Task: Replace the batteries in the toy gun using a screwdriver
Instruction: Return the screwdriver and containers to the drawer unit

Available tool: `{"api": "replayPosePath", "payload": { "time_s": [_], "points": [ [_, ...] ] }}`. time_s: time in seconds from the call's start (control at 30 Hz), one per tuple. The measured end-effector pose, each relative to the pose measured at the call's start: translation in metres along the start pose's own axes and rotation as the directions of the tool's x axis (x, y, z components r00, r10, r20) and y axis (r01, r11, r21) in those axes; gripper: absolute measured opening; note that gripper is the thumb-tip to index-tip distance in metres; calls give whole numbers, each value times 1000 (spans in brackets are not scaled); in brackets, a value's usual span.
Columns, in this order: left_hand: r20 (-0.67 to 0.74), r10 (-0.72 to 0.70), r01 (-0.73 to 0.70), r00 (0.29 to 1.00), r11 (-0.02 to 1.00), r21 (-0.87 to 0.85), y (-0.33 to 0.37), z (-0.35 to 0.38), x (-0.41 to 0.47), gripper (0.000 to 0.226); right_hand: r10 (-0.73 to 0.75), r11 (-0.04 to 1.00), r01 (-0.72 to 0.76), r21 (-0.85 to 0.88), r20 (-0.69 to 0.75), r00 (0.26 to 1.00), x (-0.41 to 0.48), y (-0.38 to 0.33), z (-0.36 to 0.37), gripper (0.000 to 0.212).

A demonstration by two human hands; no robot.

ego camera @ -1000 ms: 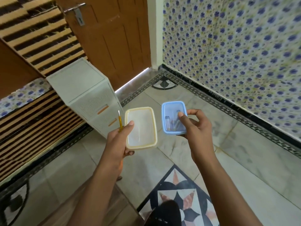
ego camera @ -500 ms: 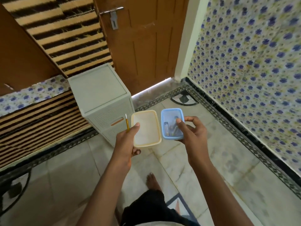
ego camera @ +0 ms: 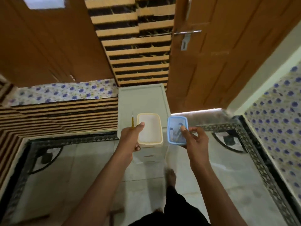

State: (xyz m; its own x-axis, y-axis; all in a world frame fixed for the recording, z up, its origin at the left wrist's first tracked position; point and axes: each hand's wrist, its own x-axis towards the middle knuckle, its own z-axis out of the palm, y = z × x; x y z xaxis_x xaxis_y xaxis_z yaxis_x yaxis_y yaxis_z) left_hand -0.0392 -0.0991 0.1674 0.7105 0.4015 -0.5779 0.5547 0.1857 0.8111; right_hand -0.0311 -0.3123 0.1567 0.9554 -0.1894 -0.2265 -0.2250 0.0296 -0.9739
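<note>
Item: left hand (ego camera: 130,139), fingers closed on yellow-rimmed box (ego camera: 149,128) plus screwdriver (ego camera: 132,121). Item: right hand (ego camera: 195,141), fingers pinching blue-rimmed box (ego camera: 177,130); I see batteries (ego camera: 175,133) inside. Both over white drawer unit (ego camera: 143,100).

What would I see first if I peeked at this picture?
Two hands held out in the middle. The left hand grips a cream-rimmed box together with a thin yellow screwdriver. The right hand holds a blue box with small things inside, above a pale drawer cabinet.
</note>
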Motion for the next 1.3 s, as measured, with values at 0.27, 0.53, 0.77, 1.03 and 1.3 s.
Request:
{"api": "replayPosePath", "payload": {
  "time_s": [0.27, 0.53, 0.77, 1.03, 1.3],
  "points": [
    [-167, -101, 105, 981, 994, 16, 17, 27, 104, 29, 55, 950, -5, -314, 150, 987, 141, 38, 57, 26],
    [-196, -175, 200, 965, 973, 116, 12, 44, 191, 39, 111, 834, -2, -552, 164, 980, 228, 70, 107, 31],
    [-156, -183, 224, 971, 924, 310, 14, 39, 247, 49, 230, 750, -105, -653, 107, 967, 261, 93, 137, 33],
    [-188, -16, 116, 982, 836, 536, -3, 37, 275, 56, 301, 685, -204, -700, 17, 953, 278, 107, 151, 34],
    [-332, 99, 131, 938, 786, 604, -10, 28, 281, 27, 272, 627, -167, -761, 13, 962, 270, 101, 153, 30]
  ]
}}
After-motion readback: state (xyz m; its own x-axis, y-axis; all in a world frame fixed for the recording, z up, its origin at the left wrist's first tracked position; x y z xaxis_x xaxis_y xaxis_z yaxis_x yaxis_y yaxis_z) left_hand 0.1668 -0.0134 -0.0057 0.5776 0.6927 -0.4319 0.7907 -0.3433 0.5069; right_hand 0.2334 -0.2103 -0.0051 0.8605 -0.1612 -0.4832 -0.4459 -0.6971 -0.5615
